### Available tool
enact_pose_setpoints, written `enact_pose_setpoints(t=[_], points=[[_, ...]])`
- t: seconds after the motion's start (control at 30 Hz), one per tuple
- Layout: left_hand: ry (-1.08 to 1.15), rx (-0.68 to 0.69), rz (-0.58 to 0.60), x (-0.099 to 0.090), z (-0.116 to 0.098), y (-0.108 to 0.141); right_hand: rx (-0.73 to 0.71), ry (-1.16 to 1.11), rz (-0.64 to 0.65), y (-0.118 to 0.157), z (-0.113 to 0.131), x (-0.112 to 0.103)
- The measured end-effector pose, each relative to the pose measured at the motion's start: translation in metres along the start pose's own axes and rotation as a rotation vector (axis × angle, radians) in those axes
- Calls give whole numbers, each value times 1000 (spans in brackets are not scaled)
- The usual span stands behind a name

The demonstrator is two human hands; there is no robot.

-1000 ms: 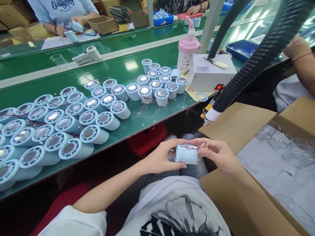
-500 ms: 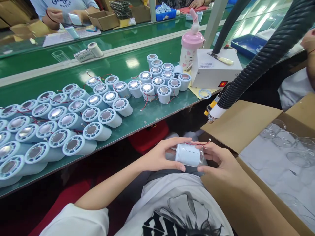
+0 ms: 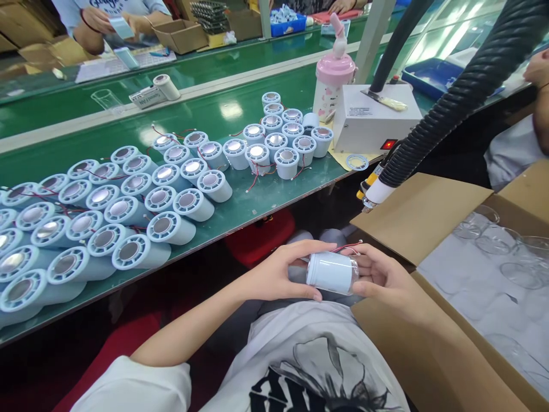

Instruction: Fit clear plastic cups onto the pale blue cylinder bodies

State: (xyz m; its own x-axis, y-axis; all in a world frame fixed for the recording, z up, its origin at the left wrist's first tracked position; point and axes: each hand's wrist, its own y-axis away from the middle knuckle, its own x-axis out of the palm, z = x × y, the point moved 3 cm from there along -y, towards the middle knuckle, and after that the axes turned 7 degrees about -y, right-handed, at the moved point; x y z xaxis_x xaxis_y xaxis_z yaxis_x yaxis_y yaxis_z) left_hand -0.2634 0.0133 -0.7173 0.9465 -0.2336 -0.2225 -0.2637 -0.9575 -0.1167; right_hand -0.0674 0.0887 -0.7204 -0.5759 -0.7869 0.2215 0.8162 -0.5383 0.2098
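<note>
Over my lap, a light blue cylinder point(image 3: 329, 272) lies on its side between my hands, with a clear sleeve showing at its right end. My left hand point(image 3: 291, 272) grips its left end, thumb below and fingers above. My right hand point(image 3: 375, 272) is around the clear right end, with the thumb at the front and the fingers behind. Thin red wires point(image 3: 347, 247) stick out above the cylinder toward my right fingers. Many similar blue cylinders point(image 3: 141, 252) with round metal centres stand or lean on the green bench point(image 3: 240, 220) at the left.
A cardboard box point(image 3: 422, 214) with clear sleeves point(image 3: 523, 277) is at my right. Above it hangs a black ribbed hose point(image 3: 454, 103) with a metal tip. A white device point(image 3: 377, 120) and pink bottle point(image 3: 334, 86) stand on the bench. A co-worker's hands point(image 3: 115, 23) hold a blue piece across it.
The cylinder has turned about its length, so its seam no longer shows. My right fingers have shifted, and the wires lie differently. Across the bench, the co-worker's hands have moved.
</note>
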Motion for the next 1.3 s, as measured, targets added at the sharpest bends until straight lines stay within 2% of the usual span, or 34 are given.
enact_pose_setpoints(t=[0.37, 0.67, 1.03, 1.13, 1.2, 1.23, 1.3], points=[[-34, 4, 14, 0, -1, 2, 156, -191, -29, -5, -11, 4], [-39, 17, 14, 0, -1, 4, 280, -295, -49, -8, -12, 17], [-24, 81, 2, 2, 0, 4, 540, -427, 39, -10, -18, 23], [-32, 51, -13, 3, -4, 4, 617, -423, 65, -8, -20, 24], [-27, -13, -30, 4, -8, 5, 571, -315, 53, -7, -21, 23], [-19, -54, -42, 4, -9, 6, 492, -205, 9, -7, -21, 19], [17, -132, -65, 4, -11, 6, 211, 107, -157, -7, -18, 9]])
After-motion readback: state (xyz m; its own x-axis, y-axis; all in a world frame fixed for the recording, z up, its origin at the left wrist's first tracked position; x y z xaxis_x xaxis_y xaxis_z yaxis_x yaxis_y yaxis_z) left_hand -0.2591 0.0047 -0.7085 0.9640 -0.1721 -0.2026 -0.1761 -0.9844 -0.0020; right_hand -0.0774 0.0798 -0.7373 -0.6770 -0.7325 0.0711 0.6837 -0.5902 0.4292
